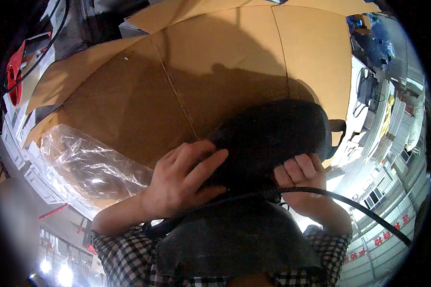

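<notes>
Your left hand [184, 179] and right hand [301, 179] clamped on the dark rounded fabric bag [268, 138], flat brown cardboard sheets [215, 62] close behind, crinkled clear plastic wrap [86, 165] at your left.

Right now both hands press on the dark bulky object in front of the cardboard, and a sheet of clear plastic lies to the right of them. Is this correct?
Not quite. In the head view the clear plastic lies to the left of the hands, not the right. The rest holds: the left hand and the right hand both press on the dark bulky object before the cardboard.
</notes>
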`<control>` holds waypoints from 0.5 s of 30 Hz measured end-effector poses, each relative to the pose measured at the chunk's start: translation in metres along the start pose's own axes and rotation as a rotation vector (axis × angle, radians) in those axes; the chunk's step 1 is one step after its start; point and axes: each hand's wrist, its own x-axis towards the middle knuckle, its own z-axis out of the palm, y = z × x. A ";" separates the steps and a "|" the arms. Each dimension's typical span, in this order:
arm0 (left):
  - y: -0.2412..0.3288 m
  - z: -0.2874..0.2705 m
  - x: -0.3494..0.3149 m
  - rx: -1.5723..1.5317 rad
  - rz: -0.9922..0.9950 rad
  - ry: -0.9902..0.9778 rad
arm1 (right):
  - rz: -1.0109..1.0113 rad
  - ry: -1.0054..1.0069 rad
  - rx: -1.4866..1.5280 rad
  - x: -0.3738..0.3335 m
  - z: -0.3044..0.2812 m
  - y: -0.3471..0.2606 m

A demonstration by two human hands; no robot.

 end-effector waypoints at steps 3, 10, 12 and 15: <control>-0.001 0.005 -0.004 0.063 0.110 0.038 | -0.016 0.004 -0.032 -0.009 0.005 -0.004; 0.019 0.018 0.026 0.282 0.159 0.073 | -0.041 0.067 -0.077 -0.012 0.006 -0.008; 0.020 0.021 0.036 0.263 0.107 0.018 | -0.056 0.112 -0.058 -0.012 0.005 -0.007; 0.010 0.019 0.032 0.278 0.131 0.101 | -0.072 0.176 -0.090 -0.011 0.008 -0.011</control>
